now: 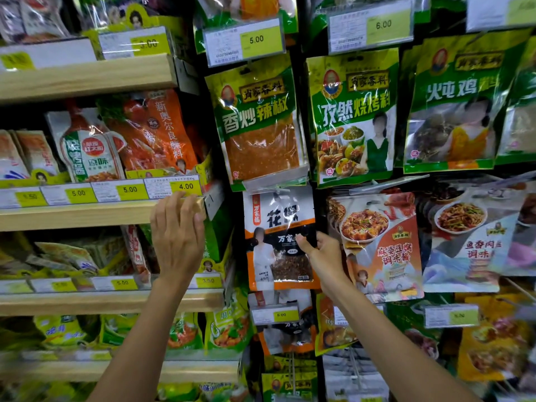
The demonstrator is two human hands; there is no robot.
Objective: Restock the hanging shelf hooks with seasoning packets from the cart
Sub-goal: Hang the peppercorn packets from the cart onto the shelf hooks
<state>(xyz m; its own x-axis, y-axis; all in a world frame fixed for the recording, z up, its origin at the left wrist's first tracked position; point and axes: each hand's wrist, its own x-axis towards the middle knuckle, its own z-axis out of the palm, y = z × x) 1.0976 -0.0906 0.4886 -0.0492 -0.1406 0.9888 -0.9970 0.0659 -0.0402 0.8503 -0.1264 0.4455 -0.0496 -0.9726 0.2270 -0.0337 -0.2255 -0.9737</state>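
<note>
Pinching the peppercorn packet (280, 239), right hand (322, 256) fingers clamp it; left hand (177, 233) fingers spread on the wooden shelf edge (87, 216).

Wooden shelf (87, 214) left of the grip, edged with yellow price tags (173, 187). Orange marinade pouch (162, 132) stands above it. Higher wooden shelf (87, 76) further up-left, blurred bagged goods (63, 256) below.

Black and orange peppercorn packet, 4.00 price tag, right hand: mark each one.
Black and orange peppercorn packet (277, 216): head view, upper printed face.
4.00 price tag (186, 186): head view, yellow price panel.
Right hand (320, 252): head view, back of hand.
</note>
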